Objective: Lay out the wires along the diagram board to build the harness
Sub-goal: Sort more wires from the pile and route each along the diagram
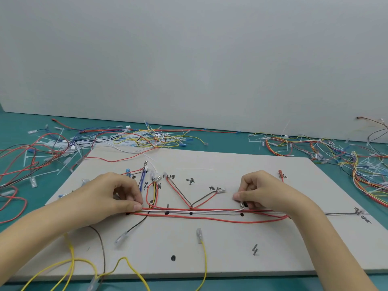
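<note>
Head view. Board [231, 248] lies flat on the teal table [12, 127], hand-marked with characters and black dots. A trunk [189, 213] of red, white and grey wires runs left to right across its middle. Branches leave it upward: a red loop with yellow and black strands by the left hand, and a red-and-brown V [190, 196] meeting the trunk near centre.

Left hand [117, 194]: thumb and forefinger pressed together, pinching the trunk at its left end, just beside the red loop. Right hand [260, 192]: fingers curled, thumb and fingertips pinching the white wire [199, 211] where it bends up off the trunk near a black dot. Both forearms rest low over the board.

Yellow wire [204, 261], tipped with a clear terminal, trails off the board's near edge, not yet routed. A dark wire [136, 224] angles down from the trunk to another clear terminal. Loose stock [126, 139] is heaped at the table's back left, another heap [315, 148] back right.

Judged step: white wire is being stretched along the trunk line and its right end seated at the branch point. Layout looks well along, but not finished.

Next move likely calls for holding the left pinch as an anchor while the right sets the white end onto its mark, without dragging the red wires off line. Whether a peg stands under the right fingers, I cannot tell.
</note>
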A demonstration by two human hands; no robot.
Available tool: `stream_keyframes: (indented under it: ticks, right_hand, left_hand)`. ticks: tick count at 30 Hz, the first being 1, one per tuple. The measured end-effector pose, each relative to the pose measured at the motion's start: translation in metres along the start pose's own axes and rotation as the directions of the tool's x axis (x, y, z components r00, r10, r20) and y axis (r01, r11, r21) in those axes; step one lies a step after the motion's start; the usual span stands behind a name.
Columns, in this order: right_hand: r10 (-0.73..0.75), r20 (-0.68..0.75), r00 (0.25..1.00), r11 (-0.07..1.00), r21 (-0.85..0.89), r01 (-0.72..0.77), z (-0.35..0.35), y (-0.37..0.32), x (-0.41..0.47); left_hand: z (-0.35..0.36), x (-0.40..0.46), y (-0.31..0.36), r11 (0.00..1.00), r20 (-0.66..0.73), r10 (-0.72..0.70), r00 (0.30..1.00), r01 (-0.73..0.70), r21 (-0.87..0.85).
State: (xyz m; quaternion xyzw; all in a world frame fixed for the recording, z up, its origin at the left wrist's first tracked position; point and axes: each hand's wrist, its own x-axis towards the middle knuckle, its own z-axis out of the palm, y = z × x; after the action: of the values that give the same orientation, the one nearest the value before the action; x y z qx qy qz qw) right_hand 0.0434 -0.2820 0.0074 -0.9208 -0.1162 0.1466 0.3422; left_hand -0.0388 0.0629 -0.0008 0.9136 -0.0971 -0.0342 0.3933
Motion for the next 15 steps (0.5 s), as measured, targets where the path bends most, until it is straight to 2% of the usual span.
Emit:
stream_keyframes:
  ticks: [9, 15]
  right_hand:
    - [0.015, -0.002, 1.0, 0.997, -0.07, -0.015, -0.004, 0.0, -0.013]
    - [-0.018, -0.098, 0.995, 0.983, -0.183, 0.0, 0.002, -0.003, -0.024]
  left_hand:
    - [0.0, 0.0, -0.002, 1.0, -0.001, 0.009, 1.0, -0.009, -0.01]
    - [0.001, 0.0, -0.003, 1.0, -0.007, 0.008, 1.0, -0.008, -0.014]
